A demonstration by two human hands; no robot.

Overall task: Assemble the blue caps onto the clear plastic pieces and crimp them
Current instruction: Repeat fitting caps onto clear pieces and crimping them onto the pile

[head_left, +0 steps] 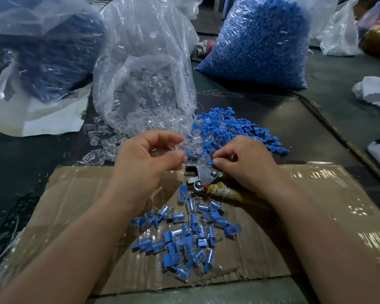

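Pinching a clear plastic piece (173, 151) in the curled left hand (147, 163), centre frame; nipping a blue cap (210, 161) in the right hand (248, 167), thumb against forefinger, above the crimper (201, 175).

Open: left and right ends of brown taped cardboard sheet (79, 194).
Ahead: grey metal crimping pliers (204, 174), loose blue plastic caps (228, 130).
Near: heap of blue-capped clear pieces (184, 238).

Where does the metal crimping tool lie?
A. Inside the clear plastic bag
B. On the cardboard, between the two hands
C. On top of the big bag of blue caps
B: the crimping tool lies on the cardboard, its metal head between the left hand and the right hand, its handle running under the right wrist.
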